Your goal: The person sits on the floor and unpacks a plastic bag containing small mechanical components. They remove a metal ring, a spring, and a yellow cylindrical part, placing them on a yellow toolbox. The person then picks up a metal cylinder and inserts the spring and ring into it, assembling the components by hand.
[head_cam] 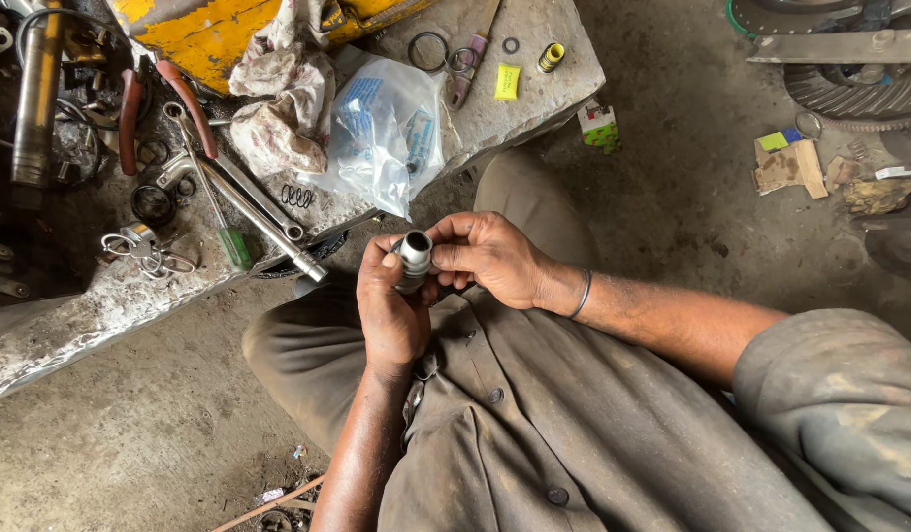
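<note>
Centre of the frame: left hand (pixel 391 310) wrapped around a short metal sleeve (pixel 413 258), fingers closed on its lower body, open bore facing up. Right hand (pixel 485 258) just beside, thumb and fingertips pinched on the sleeve's upper rim; thin bangle (pixel 583 294) on that wrist. Both hands held above the lap, over a grey buttoned shirt (pixel 574 424) smeared with grime. Upper left of the frame: rough stone slab (pixel 71 315) serving as a bench, crowded with tools. On it, red-handled pliers (pixel 160 99) near the top, a long steel wrench (pixel 254 212) lying diagonally toward the slab's near edge, a green-handled screwdriver (pixel 224 222) beside it, and circlip pliers (pixel 145 251) lower left. Dirty rag (pixel 283 99) bunched at upper centre, touching a crumpled clear plastic bag (pixel 382 133) that overhangs the slab's edge. Farther up, rubber O-rings (pixel 428 51), a small yellow packet (pixel 507 82) and a yellow-capped fitting (pixel 550 57). Upper right of the frame: toothed gear (pixel 849 94) on the concrete floor (pixel 150 433), scraps of cardboard (pixel 790 166) near it.
</note>
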